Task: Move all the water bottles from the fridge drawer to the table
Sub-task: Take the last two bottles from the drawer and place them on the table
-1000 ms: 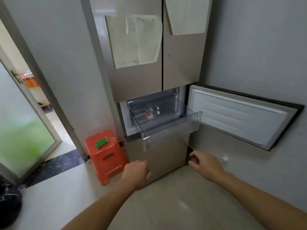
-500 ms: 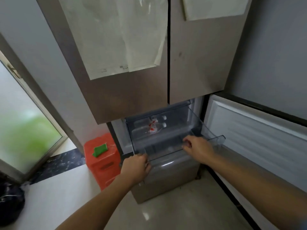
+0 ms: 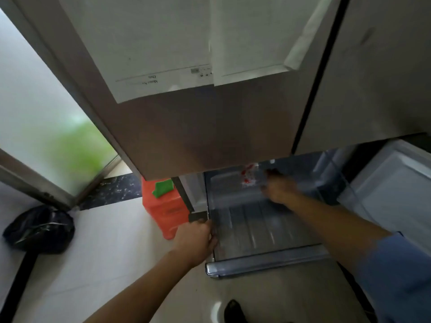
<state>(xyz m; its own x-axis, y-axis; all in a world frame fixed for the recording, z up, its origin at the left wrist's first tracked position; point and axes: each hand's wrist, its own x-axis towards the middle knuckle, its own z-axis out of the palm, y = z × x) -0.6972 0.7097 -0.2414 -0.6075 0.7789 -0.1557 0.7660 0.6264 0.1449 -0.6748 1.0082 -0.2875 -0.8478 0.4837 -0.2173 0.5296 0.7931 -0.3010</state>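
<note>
Drawer (image 3: 268, 264) gripped by left hand (image 3: 196, 236); right hand (image 3: 279, 190) off rim, now reaching water bottles (image 3: 249, 176), grasp unclear; pickup likely next.

The single view comes from a wide-angle camera on the person's head, tipped steeply down and forward. It sits very close to the fridge door (image 3: 210, 141), which fills the upper half and bows outward at the edges. Below it the open drawer (image 3: 268, 262) lies near, and the floor (image 3: 93, 252) and a shoe (image 3: 233, 310) show at the bottom edge.
</note>
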